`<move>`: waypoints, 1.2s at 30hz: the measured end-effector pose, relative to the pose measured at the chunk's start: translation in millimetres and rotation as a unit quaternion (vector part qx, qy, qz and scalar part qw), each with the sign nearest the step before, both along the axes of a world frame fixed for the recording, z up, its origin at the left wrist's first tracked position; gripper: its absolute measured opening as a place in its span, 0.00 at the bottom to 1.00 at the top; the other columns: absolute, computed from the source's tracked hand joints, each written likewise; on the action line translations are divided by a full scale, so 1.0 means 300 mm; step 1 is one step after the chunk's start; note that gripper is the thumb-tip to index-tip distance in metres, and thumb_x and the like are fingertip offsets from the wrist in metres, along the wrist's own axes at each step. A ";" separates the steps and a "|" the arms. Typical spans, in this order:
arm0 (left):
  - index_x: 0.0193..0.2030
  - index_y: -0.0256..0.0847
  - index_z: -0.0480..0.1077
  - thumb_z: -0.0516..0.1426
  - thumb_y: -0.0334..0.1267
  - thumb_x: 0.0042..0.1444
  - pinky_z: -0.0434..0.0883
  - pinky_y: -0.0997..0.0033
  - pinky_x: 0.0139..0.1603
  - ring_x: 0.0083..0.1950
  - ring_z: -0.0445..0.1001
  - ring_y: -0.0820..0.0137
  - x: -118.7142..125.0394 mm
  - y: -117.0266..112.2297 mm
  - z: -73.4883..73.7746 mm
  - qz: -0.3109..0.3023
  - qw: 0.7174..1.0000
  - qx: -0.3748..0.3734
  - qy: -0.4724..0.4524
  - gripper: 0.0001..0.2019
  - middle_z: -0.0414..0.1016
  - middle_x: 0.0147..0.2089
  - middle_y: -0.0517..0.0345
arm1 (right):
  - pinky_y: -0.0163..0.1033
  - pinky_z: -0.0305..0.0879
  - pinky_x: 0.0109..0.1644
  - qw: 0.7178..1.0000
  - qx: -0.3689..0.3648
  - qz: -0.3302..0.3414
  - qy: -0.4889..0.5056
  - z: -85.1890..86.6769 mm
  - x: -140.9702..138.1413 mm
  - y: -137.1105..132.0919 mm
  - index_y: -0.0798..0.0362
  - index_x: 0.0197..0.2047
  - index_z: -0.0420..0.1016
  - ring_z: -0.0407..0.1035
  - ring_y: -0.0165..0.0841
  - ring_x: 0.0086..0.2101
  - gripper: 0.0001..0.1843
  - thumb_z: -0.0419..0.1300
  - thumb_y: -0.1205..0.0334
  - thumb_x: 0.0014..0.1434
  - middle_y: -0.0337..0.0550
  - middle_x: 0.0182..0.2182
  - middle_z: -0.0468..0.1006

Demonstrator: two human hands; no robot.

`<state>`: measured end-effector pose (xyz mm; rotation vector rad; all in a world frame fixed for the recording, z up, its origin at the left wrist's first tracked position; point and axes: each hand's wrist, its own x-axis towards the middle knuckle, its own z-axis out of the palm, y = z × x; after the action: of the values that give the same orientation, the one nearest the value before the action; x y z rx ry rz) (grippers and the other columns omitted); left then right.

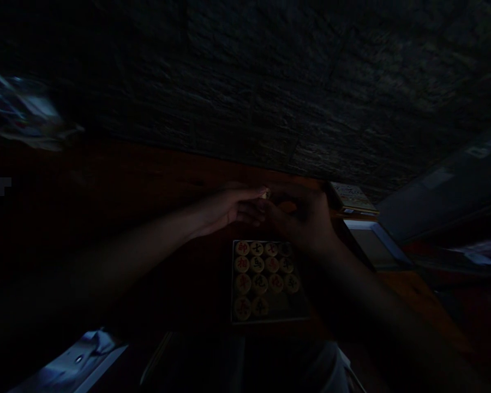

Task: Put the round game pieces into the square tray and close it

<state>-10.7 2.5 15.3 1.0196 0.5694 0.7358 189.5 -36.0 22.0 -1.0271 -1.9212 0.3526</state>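
Just beyond the open box, my left hand (239, 208) and my right hand (306, 215) meet at their fingertips. Between them is a small pale Chinese chess piece (264, 194), pinched by both hands; its face cannot be read in the dim light. Below the hands lies the shallow square box (270, 321), holding several round Chinese chess pieces (257, 265) in rows, with red or black characters facing up. My right forearm passes close to the box's right side and shades part of it.
Everything rests on a dark reddish wooden table (163, 169) against a stone-textured wall (237, 82). To the right lie a closed box (354, 197) and an open box lid (372, 245). A blurred pale item (41, 117) stands at the far left.
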 end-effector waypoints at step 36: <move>0.43 0.35 0.83 0.69 0.25 0.54 0.80 0.61 0.55 0.47 0.84 0.65 0.011 0.023 -0.014 0.105 0.989 0.063 -0.087 0.10 0.86 0.46 0.50 | 0.44 0.77 0.47 0.996 0.089 -0.007 -0.008 0.002 0.014 0.013 0.46 0.47 0.88 0.81 0.40 0.43 0.09 0.69 0.60 0.65 0.45 0.42 0.87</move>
<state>-7.2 9.3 11.2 1.0100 0.4873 1.0472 193.7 -32.1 22.7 -0.9269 -1.9200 0.1622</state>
